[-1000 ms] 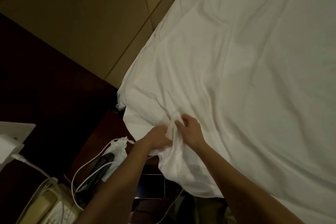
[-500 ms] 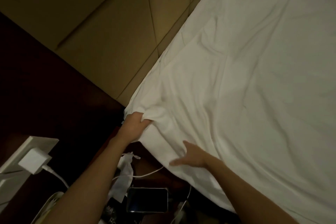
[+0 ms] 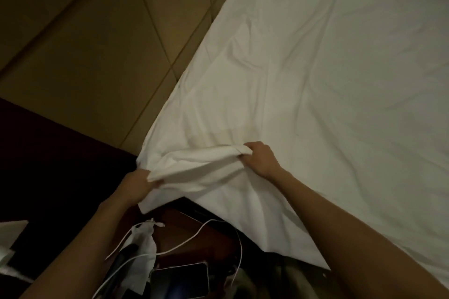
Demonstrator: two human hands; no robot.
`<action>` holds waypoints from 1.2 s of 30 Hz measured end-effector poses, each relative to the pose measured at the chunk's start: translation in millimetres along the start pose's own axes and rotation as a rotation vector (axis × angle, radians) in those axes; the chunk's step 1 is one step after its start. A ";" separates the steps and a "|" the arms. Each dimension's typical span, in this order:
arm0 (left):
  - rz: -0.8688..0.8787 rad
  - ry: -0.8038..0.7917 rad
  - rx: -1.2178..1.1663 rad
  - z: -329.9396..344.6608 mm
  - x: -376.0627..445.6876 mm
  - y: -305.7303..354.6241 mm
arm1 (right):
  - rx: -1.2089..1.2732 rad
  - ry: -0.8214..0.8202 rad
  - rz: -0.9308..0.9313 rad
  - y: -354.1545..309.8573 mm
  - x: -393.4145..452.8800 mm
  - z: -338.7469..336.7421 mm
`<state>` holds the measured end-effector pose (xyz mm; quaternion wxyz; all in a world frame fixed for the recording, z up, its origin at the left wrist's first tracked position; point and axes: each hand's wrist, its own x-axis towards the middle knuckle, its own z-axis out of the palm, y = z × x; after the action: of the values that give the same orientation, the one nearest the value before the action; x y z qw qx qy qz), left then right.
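At bed (image 3: 243,31) corner by headboard (image 3: 97,43): left hand (image 3: 137,183), right hand (image 3: 261,160), fingers curled, pinching sheet (image 3: 315,104) fold. Sheet spread across bed; corner not yet tucked.

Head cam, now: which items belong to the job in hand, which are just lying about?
In the job: white fabric bed sheet, its bunched corner fold held by left grip and right grip.
Lying about: dark glossy rectangular smartphone; thin white charging cable; crumpled white fabric pouch; tan padded wall panels.
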<state>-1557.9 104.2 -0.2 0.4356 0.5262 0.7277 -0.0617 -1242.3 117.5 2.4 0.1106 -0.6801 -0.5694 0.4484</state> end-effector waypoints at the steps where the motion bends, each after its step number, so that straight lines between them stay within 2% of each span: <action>1: -0.025 0.089 -0.097 -3.9 2.3 1.9 | 0.001 -0.047 0.020 4.9 1.6 2.5; 3: -0.080 0.230 -0.226 -11.3 8.4 7.4 | -0.078 -0.260 0.100 18.8 -1.4 9.3; 5: -0.111 0.294 -0.274 -12.4 11.5 19.2 | -0.211 -0.521 0.187 38.6 -8.4 17.6; 7: -0.120 0.354 -0.318 -11.4 12.8 36.8 | -0.262 -0.612 0.247 57.8 -12.9 22.7; 9: -0.111 0.405 -0.351 -15.2 15.4 49.4 | -0.152 -0.518 0.234 64.3 -8.8 19.4; 12: -0.108 0.482 -0.308 -33.8 22.2 53.4 | 0.061 -0.224 0.130 56.1 20.0 6.7; 14: -0.136 0.499 -0.258 -44.0 27.5 53.1 | 0.105 -0.144 0.125 48.1 40.7 -0.1; 16: -0.191 0.464 -0.229 -44.3 35.1 54.7 | -0.034 -0.195 0.146 46.1 54.9 -1.3; 18: -0.222 0.427 -0.242 -37.8 44.9 59.7 | -0.255 -0.331 0.147 52.4 68.0 -5.0; 21: -0.197 0.375 -0.214 -26.1 65.1 71.9 | -0.234 -0.470 0.168 53.8 99.5 -27.8; 24: -0.201 0.290 -0.173 -20.1 93.2 88.9 | -0.079 -0.329 0.145 42.6 145.2 -55.3; 27: -0.199 0.288 -0.127 -15.1 126.0 108.3 | -0.096 -0.228 0.091 27.9 189.2 -74.3; 31: -0.133 0.402 0.074 -8.5 158.4 152.7 | -0.251 -0.150 -0.001 14.8 246.1 -83.3; 34: -0.059 0.390 0.105 -5.1 182.0 190.1 | -0.463 -0.159 -0.057 15.7 264.4 -78.8; 36: 0.024 0.367 0.026 -2.7 200.1 214.2 | -0.539 -0.181 -0.088 21.3 263.6 -79.4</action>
<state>-1397.2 342.1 -59.4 0.2893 0.5430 0.7877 0.0310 -1182.8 369.4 -93.6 -0.1060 -0.6168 -0.7044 0.3347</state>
